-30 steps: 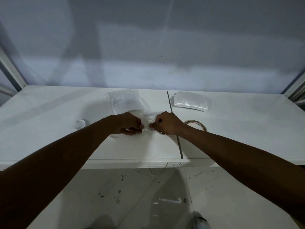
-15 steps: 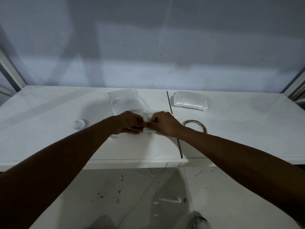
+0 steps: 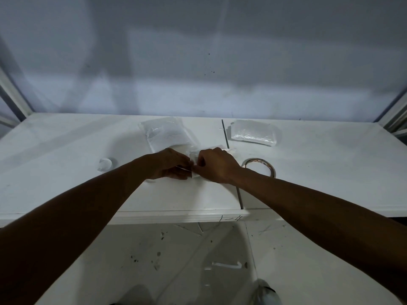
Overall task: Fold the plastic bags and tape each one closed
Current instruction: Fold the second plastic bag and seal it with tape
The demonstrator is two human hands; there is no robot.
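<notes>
Both hands meet low over the white tabletop (image 3: pixel 66 150), backs toward the camera. The left hand (image 3: pixel 170 164) has its fingers curled in, pinching one side of a small, clear, crinkled plastic bag (image 3: pixel 193 156). The right hand (image 3: pixel 214 165) is curled the same way and nips the other side, so the bag sits squeezed between the two and mostly hidden. The hold looks meant to keep a fold tight against the table until tape goes on; how many folds it has cannot be told.

Just beyond the left hand lies a flat stack of clear plastic bags (image 3: pixel 167 134), its near edge close to the knuckles, probably the supply. Farther beyond the right hand, across a dark seam (image 3: pixel 225 135) in the tabletop, lies a second pile of shiny clear plastic (image 3: pixel 253 133). Just outside the right wrist a roll of clear tape with a brownish core (image 3: pixel 259 167) lies flat, handy for that hand. Well out from the left forearm sits a small whitish lump (image 3: pixel 105 164), too blurred to identify.

Nothing stands between the right hand and the tape; the likely catch is that releasing leaves the left hand alone to pin a springy fold
</notes>
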